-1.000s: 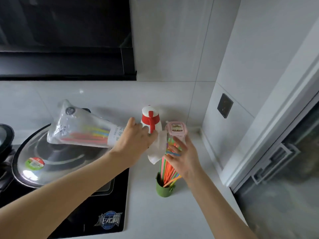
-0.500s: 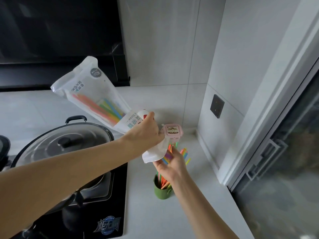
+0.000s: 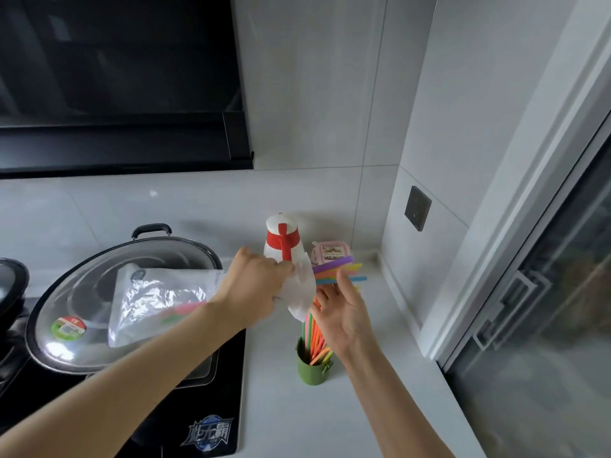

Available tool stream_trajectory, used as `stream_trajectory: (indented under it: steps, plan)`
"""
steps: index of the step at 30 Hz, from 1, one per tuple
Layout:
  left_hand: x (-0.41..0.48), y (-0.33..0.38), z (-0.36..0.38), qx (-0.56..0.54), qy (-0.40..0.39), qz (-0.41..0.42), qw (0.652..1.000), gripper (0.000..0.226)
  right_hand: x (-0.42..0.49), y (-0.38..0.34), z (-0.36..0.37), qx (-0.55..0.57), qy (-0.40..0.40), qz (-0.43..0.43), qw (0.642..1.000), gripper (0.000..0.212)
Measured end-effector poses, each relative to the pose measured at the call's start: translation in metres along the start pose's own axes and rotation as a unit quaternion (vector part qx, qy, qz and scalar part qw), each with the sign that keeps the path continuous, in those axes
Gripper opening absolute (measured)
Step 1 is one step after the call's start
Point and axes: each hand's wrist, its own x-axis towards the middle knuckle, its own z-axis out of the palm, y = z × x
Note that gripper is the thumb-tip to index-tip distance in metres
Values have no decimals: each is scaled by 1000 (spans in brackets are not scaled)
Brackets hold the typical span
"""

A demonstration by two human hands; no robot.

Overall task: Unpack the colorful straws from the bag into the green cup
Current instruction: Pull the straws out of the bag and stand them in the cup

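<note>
Our left hand (image 3: pixel 251 285) is closed around the neck of the bag (image 3: pixel 158 302), pinching the crinkled plastic near its open mouth, which droops as a white flap just beside the right palm. Our right hand (image 3: pixel 340 312) is spread open, fingers loose, cupped against the fan of straws (image 3: pixel 334 276) without clamping them.

We judge the straws to be very light and fairly stiff, smooth enough to slide past one another (and to scatter if nudged), so they are best gathered as a bundle around the middle rather than plucked one by one. The bag looks thin, soft and slippery; a hold at the neck gives control of the opening, while the closed end hangs out over the lidded wok (image 3: pixel 125 292).

Many straws already stand in the green cup (image 3: pixel 310 368), leaning and splaying upward between our hands; the cup sits on the counter (image 3: pixel 380 408) below the right wrist. A few coloured straws seem to remain inside the bag, partly hidden by our left forearm. Behind stand a red-and-white bottle (image 3: pixel 281 239) and a pink box (image 3: pixel 330 254).
</note>
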Motion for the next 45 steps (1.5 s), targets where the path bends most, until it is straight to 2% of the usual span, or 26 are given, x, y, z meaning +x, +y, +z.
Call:
stream_trajectory:
  steps: [2, 5, 7, 14, 20, 28, 34, 39, 45]
  plan:
    - [-5, 7, 2, -21, 19, -2, 1000, 39, 2, 0, 8, -47, 26, -6, 999, 91]
    - [-11, 9, 7, -26, 49, -19, 998, 44, 5, -5, 15, -76, 101, -31, 991, 48]
    - [-15, 10, 9, -28, 49, -30, 998, 45, 7, -12, 18, -69, 134, -57, 987, 33]
    - [-27, 9, 26, -51, 29, -74, 996, 39, 17, -60, 28, 17, 222, -176, 959, 44]
    - [-36, 4, 21, -127, -63, -127, 982, 33, 25, -102, 22, -40, 207, -200, 957, 48]
    - [-51, -12, 34, -159, -111, -208, 959, 32, 28, -148, 11, -84, 257, -260, 927, 49]
    - [-68, -25, 41, -155, -151, -256, 942, 29, 45, -128, 4, -156, 269, -263, 913, 50]
    - [-75, -28, 44, -161, -154, -279, 934, 33, 68, -86, 1, -240, 214, -254, 912, 46]
    - [-81, -24, 44, -149, -167, -291, 930, 34, 86, -32, -10, -373, 153, -237, 884, 47]
